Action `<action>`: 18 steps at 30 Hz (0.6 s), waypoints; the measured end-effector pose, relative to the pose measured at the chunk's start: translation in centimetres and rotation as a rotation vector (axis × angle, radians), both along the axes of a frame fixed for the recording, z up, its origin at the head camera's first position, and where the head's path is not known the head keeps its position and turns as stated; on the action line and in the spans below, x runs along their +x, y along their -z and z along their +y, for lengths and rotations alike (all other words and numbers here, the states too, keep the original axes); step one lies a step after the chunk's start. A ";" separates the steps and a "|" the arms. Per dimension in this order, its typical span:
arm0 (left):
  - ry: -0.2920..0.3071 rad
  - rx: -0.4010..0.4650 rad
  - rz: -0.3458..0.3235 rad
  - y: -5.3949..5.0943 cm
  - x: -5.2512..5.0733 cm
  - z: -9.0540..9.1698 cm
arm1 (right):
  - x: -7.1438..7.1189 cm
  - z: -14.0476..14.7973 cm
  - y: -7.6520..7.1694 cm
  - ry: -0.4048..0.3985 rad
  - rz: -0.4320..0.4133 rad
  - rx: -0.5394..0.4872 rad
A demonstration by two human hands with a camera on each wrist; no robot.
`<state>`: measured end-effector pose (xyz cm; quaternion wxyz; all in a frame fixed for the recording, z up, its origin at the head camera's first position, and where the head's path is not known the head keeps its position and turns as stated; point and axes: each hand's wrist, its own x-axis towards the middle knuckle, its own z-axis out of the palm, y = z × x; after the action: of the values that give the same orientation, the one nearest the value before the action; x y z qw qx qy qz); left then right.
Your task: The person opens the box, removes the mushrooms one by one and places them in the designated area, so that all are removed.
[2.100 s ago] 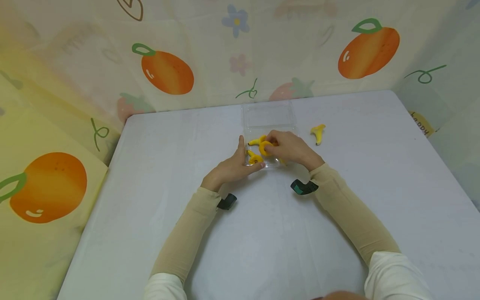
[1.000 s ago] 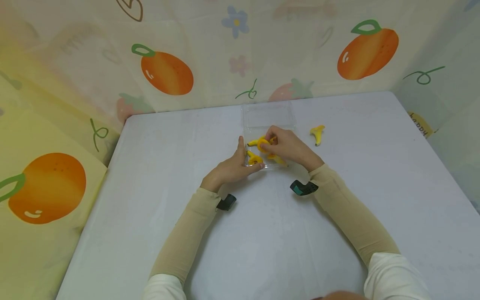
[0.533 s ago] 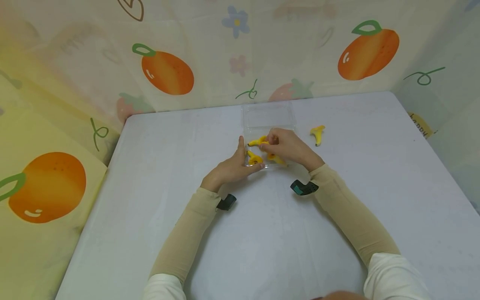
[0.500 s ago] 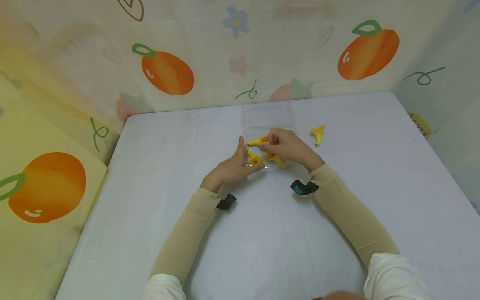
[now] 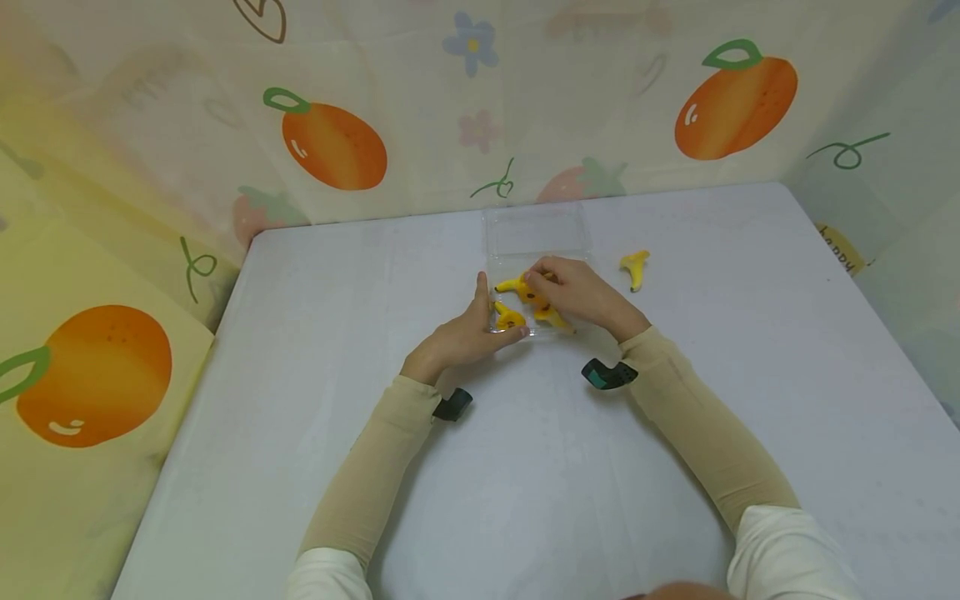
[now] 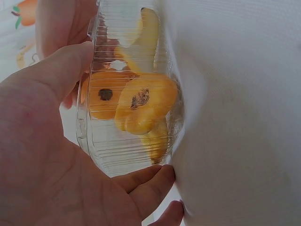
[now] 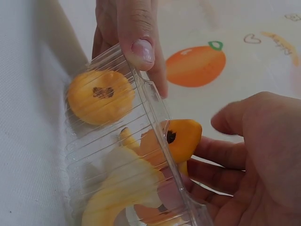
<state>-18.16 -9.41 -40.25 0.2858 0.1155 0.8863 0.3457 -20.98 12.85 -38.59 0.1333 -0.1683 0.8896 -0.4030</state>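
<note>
1. Your left hand is spread at the near left corner of the clear box: the thumb lies along the near rim, and the fingers, quite straight, go along the left end wall.

2. Your right hand is over the right part of the box. In the right wrist view, its thumb stands apart from the orange piece with a dark centre, while the fingers seem to touch this piece; no pinch shows there.

3. This piece appears partly above the near rim and partly through the wall. Others lie in the box, for example a round-ended one close to your left thumb and a curved one. One yellow piece lies on the white table, right of the box and apart from it.

4. The pieces look light, firm and smooth, so they may turn between fingertips. Better to take them at the broad end; the thin tip gives less hold.

5. The box seems thin and springy. Under strong pressure its ribbed wall could bend, so hold the stiffer rim or corner. Its lid lies folded back at the far side.
</note>
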 end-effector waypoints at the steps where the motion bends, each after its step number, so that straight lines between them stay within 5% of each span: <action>1: 0.000 0.001 0.000 0.0 0.0 0.0 | 0.0 0.0 0.0 0.003 0.001 0.003; 9: 0.003 0.002 -0.006 -0.1 0.0 -0.1 | 0.1 0.1 0.1 0.002 -0.045 -0.008; 18: 0.013 -0.002 0.001 -0.1 0.0 -0.1 | -0.3 -0.2 0.3 0.019 0.004 0.052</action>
<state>-18.18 -9.47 -40.17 0.2879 0.1211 0.8860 0.3428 -21.24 12.69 -38.89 0.1319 -0.1575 0.9016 -0.3807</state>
